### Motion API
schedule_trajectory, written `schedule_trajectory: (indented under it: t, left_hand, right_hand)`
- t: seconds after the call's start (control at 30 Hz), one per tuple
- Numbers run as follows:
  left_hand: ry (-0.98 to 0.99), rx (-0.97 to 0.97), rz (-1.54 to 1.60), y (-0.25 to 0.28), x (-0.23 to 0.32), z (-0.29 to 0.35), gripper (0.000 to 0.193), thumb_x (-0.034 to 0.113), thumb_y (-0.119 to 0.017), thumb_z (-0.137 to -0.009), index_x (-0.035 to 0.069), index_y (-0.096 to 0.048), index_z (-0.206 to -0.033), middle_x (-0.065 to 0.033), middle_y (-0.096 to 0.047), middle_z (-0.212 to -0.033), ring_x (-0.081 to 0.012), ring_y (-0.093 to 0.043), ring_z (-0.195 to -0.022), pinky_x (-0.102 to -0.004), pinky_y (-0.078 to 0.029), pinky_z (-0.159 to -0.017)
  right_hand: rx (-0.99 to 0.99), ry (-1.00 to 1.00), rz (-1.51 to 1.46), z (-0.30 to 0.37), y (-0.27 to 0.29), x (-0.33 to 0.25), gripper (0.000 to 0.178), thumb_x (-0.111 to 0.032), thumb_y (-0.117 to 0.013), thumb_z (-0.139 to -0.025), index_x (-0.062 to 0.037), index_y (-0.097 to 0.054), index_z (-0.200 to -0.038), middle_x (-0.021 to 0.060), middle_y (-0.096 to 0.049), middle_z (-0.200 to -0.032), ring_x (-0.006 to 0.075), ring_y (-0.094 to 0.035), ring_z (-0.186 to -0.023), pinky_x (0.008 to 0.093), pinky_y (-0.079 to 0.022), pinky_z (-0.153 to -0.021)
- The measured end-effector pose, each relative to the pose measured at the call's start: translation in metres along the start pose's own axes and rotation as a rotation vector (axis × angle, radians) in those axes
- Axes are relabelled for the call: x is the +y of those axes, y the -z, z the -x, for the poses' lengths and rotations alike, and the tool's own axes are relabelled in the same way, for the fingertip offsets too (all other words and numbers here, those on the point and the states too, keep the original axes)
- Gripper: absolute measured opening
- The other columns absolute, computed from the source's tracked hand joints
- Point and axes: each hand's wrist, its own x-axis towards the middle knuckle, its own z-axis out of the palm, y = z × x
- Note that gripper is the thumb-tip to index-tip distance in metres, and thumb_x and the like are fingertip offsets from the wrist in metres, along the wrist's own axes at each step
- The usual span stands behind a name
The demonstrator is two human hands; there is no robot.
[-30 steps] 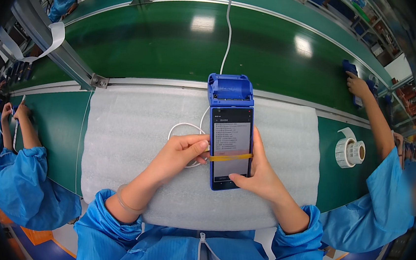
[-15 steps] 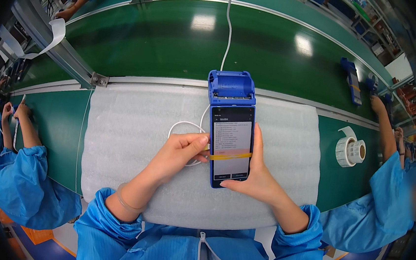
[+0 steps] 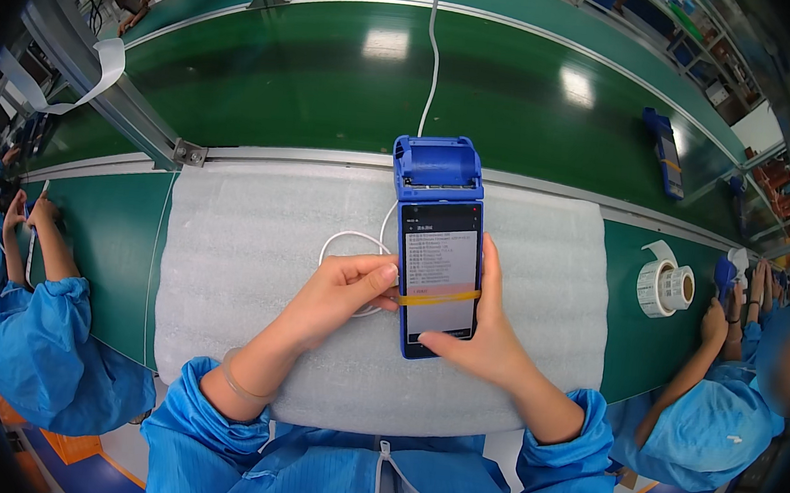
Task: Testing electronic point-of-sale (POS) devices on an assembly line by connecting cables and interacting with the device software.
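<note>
A blue handheld payment terminal (image 3: 440, 260) with a lit screen, an open printer bay at its top and a yellow rubber band round it is held above a white foam mat (image 3: 238, 327). My right hand (image 3: 481, 339) grips it from the right, fingers along the edge, thumb over the lower screen. At the terminal's left edge my left hand (image 3: 349, 289) is closed in a pinch; what lies between its fingertips is hidden. A white cable (image 3: 349, 234) loops behind that hand and runs up past the terminal.
Beyond the mat runs a green conveyor belt (image 3: 269, 76), with another blue terminal (image 3: 663, 153) at its right. A roll of labels (image 3: 664, 287) stands right of the mat. Co-workers in blue sit on both sides. A metal post (image 3: 110, 71) rises at left.
My right thumb has moved up from the terminal's bottom edge onto the lower screen, whose bottom buttons look different. The co-worker at right has drawn an arm back from the belt with a blue device.
</note>
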Motion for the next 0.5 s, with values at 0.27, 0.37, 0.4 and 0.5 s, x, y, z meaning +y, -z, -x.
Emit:
schedule_trajectory:
  t: [0.27,0.37,0.4,0.5]
  left_hand:
    - [-0.035,-0.019,0.031,-0.001,-0.002,-0.001,0.037,0.015,-0.051,-0.091,-0.004,-0.049,-0.123,-0.0134,-0.059,-0.110,-0.0181,-0.059,-0.095,-0.0274,-0.049,-0.082]
    - [-0.022,-0.011,-0.005,-0.001,-0.001,-0.001,0.037,0.015,-0.051,-0.091,-0.003,-0.049,-0.123,-0.0118,-0.060,-0.110,-0.0167,-0.059,-0.094,-0.0270,-0.049,-0.082]
    - [-0.022,-0.017,-0.017,-0.001,0.000,0.000,0.037,0.014,-0.051,-0.091,-0.003,-0.049,-0.123,-0.0118,-0.060,-0.109,-0.0165,-0.059,-0.094,-0.0269,-0.049,-0.082]
    - [-0.023,-0.026,-0.029,-0.001,0.000,0.000,0.037,0.015,-0.051,-0.091,-0.003,-0.049,-0.123,-0.0116,-0.060,-0.108,-0.0162,-0.059,-0.094,-0.0268,-0.049,-0.082]
  right_hand:
    - [0.172,-0.255,-0.762,-0.003,0.007,-0.005,0.063,-0.028,-0.047,-0.092,-0.0001,-0.016,-0.139,0.0147,-0.034,-0.134,0.0207,-0.033,-0.126,0.0337,-0.028,-0.102]
    - [0.183,-0.237,-0.804,-0.005,0.008,-0.009,0.061,-0.027,-0.048,-0.091,0.0002,-0.019,-0.138,0.0130,-0.039,-0.130,0.0193,-0.036,-0.123,0.0328,-0.029,-0.101]
    - [0.182,-0.234,-0.803,-0.006,0.009,-0.011,0.061,-0.027,-0.048,-0.091,0.0002,-0.019,-0.138,0.0130,-0.039,-0.130,0.0193,-0.036,-0.123,0.0328,-0.029,-0.101]
    - [0.131,-0.205,-0.745,-0.007,0.011,-0.015,0.061,-0.026,-0.048,-0.091,0.0002,-0.020,-0.138,0.0119,-0.041,-0.126,0.0195,-0.039,-0.120,0.0324,-0.030,-0.100]
